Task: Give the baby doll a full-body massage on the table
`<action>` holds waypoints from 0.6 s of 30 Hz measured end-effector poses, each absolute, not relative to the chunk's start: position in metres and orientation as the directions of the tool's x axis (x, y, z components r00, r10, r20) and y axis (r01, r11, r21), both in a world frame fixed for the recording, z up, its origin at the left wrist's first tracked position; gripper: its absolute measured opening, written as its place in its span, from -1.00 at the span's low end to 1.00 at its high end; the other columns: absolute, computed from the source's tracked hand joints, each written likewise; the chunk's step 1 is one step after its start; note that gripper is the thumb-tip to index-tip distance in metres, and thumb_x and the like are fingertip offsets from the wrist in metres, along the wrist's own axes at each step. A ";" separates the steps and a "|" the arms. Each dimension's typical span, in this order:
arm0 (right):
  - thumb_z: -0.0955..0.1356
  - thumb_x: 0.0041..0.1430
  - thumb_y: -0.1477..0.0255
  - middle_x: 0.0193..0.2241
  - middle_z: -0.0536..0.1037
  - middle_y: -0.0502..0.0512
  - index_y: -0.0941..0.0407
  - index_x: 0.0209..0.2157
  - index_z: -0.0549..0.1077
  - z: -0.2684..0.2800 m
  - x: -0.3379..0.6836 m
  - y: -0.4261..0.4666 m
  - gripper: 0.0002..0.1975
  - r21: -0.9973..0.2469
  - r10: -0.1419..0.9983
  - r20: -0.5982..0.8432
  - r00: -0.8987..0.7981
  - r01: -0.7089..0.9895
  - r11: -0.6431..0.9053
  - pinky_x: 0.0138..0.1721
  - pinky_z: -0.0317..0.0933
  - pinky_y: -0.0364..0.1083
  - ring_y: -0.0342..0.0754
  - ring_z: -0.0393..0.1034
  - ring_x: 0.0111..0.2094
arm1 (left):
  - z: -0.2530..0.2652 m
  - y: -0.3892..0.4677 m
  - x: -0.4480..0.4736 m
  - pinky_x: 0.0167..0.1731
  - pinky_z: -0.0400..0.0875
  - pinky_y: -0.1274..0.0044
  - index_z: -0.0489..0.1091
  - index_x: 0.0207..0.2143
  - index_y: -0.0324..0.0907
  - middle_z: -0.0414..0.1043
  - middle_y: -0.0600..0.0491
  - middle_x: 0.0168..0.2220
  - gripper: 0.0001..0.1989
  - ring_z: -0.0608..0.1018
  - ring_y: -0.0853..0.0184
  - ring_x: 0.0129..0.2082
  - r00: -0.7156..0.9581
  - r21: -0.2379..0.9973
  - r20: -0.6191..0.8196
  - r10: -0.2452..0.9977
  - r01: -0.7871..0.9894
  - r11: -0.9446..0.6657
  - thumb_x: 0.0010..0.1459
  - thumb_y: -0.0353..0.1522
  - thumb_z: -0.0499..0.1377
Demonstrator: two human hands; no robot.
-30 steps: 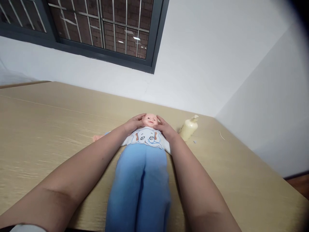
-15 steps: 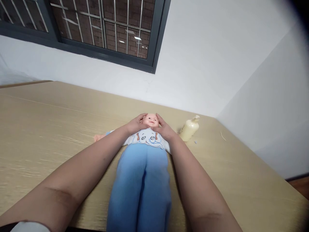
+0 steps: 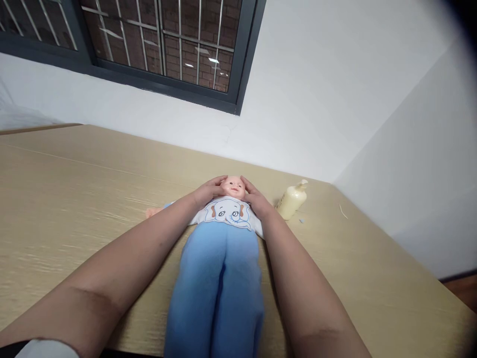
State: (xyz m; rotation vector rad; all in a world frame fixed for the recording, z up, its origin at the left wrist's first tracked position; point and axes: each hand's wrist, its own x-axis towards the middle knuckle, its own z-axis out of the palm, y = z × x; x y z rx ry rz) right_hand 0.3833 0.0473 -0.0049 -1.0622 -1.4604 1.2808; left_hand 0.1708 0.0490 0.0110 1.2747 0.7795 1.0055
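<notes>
A baby doll (image 3: 223,268) lies on its back, wearing a white top with an elephant picture and blue trousers, its feet end toward me. My left hand (image 3: 209,193) curves round the left side of the doll's head (image 3: 233,188), fingers up by the temple and thumb on the cheek. On the opposite side, my right hand (image 3: 257,199) cups the head the same way, its thumb near the cheek and jaw. Both hands touch the head and hold it between them. My left forearm partly covers one of the doll's arms; its hand shows beyond.
A pale yellow pump bottle (image 3: 292,200) stands right of my right hand on the wooden table (image 3: 93,189). Beside it lie a small blue bit (image 3: 301,221) and a thin pale strip (image 3: 343,212). The white wall (image 3: 290,109) and a barred window (image 3: 160,44) rise behind.
Both thumbs have slid outward and up from under the chin to the cheeks. My hands stay at the sides of the doll's head, and the doll lies as before.
</notes>
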 end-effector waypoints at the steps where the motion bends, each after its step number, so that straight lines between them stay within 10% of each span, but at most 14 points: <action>1: 0.50 -0.09 0.39 0.36 0.21 0.01 -0.09 0.37 0.11 -0.004 0.384 0.046 -0.02 -0.992 0.967 0.094 -0.235 0.061 0.112 0.24 0.20 0.06 0.12 0.26 0.27 | 0.011 0.049 0.170 -0.02 0.48 0.28 0.24 0.29 -0.14 0.42 -0.16 0.16 -0.10 0.53 -0.03 0.08 0.375 0.989 0.056 0.925 -0.147 -0.001 -0.16 -0.33 0.37; 10: 0.58 -0.13 0.16 0.35 0.21 0.14 -0.09 0.38 0.07 0.003 0.381 0.040 0.08 -0.924 0.971 0.152 -0.186 0.323 0.207 0.29 0.11 0.15 0.18 0.18 0.31 | 0.007 0.053 0.168 -0.01 0.48 0.29 0.19 0.29 -0.08 0.35 -0.18 0.21 0.03 0.47 -0.04 0.14 0.348 0.998 0.057 0.936 -0.055 -0.040 -0.27 -0.32 0.50; 18: 0.58 -0.13 0.29 0.35 0.23 0.10 -0.06 0.33 0.19 -0.003 0.389 0.044 -0.01 -0.977 0.956 0.143 -0.258 0.118 0.178 0.23 0.21 0.09 0.13 0.18 0.32 | 0.005 0.054 0.166 -0.09 0.49 0.29 0.24 0.25 -0.10 0.41 -0.15 0.17 -0.10 0.55 -0.01 0.04 0.371 0.994 0.066 0.926 -0.110 -0.027 -0.23 -0.41 0.35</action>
